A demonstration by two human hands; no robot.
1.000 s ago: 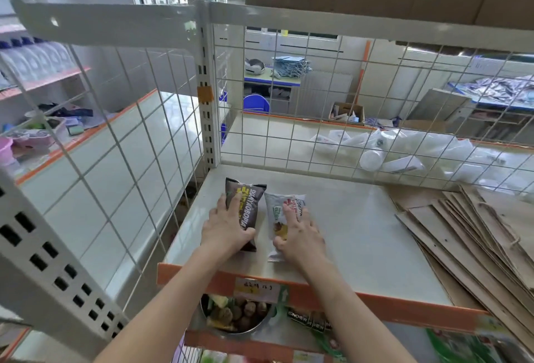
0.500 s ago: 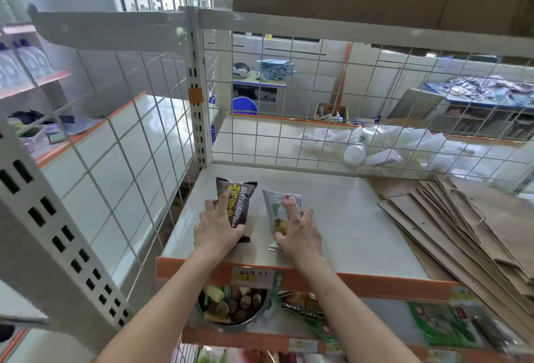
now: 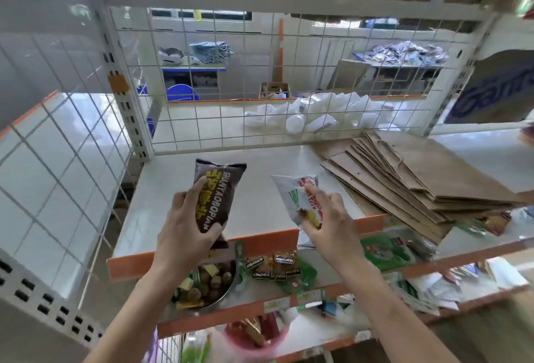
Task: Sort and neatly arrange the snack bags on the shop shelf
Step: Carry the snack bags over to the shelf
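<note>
My left hand (image 3: 185, 232) grips a dark brown snack bag (image 3: 217, 189) with yellow lettering, lifted off the white shelf (image 3: 260, 206) and tilted upright near the shelf's orange front edge. My right hand (image 3: 329, 223) holds a white snack bag (image 3: 294, 192) with red and green print, also raised above the shelf front, fingers curled over its face. The two bags are apart, with bare shelf between them.
A fanned stack of brown paper bags (image 3: 419, 177) covers the shelf's right side. A wire grid back panel (image 3: 260, 79) closes the rear. The shelf below holds a metal bowl of sweets (image 3: 208, 284), small dark packets (image 3: 274, 265) and green bags (image 3: 387, 250).
Both hands were pressing the bags flat on the shelf; now each has picked its bag up and drawn it back toward the front edge. The view has shifted right.
</note>
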